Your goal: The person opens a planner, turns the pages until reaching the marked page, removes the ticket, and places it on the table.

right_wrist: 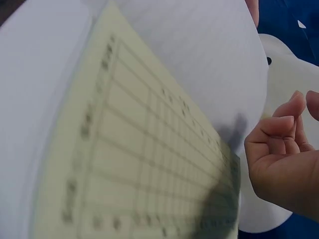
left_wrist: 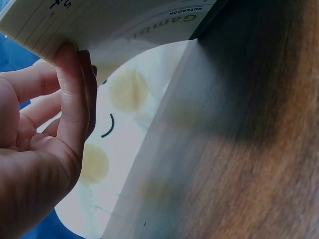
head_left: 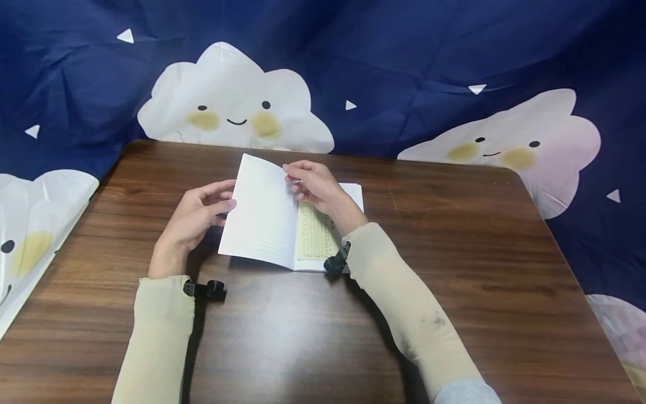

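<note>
An open notebook (head_left: 262,213) with white lined pages stands partly raised on its left side; its printed cover shows in the left wrist view. My left hand (head_left: 194,216) pinches the outer left edge of that raised side between thumb and fingers. A pale yellow sheet with a printed grid (head_left: 315,235) lies on the notebook's right side. Over the upper part of the notebook, near the fold, hovers my right hand (head_left: 318,188). Its fingers are loosely bent, thumb apart from them in the right wrist view, and I see nothing held there.
The notebook lies on a dark wood-grain table (head_left: 479,269). Behind the table hangs a navy cloth (head_left: 363,56) with smiling white clouds. A small black camera (head_left: 209,290) is strapped at the left wrist, another (head_left: 335,264) at the right.
</note>
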The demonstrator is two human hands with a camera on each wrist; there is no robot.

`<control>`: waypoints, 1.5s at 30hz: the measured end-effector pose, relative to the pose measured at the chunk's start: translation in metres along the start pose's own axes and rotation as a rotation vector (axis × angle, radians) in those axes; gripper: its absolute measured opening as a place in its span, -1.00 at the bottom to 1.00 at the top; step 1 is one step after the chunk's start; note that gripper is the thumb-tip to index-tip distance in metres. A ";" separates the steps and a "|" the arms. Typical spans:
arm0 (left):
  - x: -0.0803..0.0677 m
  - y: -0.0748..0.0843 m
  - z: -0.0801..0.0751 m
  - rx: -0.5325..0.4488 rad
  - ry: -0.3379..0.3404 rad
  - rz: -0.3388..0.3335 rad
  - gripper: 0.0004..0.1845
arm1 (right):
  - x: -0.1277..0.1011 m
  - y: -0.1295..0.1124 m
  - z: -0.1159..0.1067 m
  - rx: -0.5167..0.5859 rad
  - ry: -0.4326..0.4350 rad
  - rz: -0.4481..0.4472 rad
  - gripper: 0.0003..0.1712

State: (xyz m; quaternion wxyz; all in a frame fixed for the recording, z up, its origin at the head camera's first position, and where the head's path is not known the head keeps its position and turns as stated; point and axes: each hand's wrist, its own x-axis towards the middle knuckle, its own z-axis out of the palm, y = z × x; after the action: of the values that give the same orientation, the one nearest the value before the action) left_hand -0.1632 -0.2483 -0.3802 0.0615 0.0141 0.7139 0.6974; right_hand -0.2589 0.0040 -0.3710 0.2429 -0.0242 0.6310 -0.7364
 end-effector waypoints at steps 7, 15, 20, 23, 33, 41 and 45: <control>0.000 0.000 0.000 -0.014 -0.002 0.001 -0.46 | -0.006 -0.003 -0.022 -0.027 0.011 0.005 -0.76; 0.000 -0.001 0.001 0.025 0.004 -0.013 -0.46 | -0.015 -0.003 -0.052 -0.058 0.052 0.031 -0.59; -0.001 -0.002 0.000 0.014 0.010 -0.002 -0.47 | -0.020 -0.001 -0.067 -0.094 0.077 0.052 -0.54; -0.001 -0.002 -0.001 0.000 0.003 0.008 -0.47 | -0.022 -0.001 -0.075 -0.103 0.102 0.055 -0.56; -0.001 -0.002 0.002 0.003 -0.007 0.012 -0.46 | -0.022 0.002 -0.092 -0.171 0.148 0.067 -0.63; 0.000 -0.001 0.002 -0.014 0.002 0.008 -0.47 | -0.022 0.004 -0.100 -0.259 0.180 0.092 -0.67; 0.000 -0.002 0.001 -0.016 0.000 0.007 -0.46 | -0.022 0.004 -0.102 -0.312 0.203 0.108 -0.70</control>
State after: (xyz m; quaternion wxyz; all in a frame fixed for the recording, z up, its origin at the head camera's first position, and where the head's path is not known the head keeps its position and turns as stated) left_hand -0.1629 -0.2471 -0.3824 0.0589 0.0161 0.7082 0.7034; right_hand -0.2725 0.1058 -0.3898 0.2103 0.0466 0.7592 -0.6142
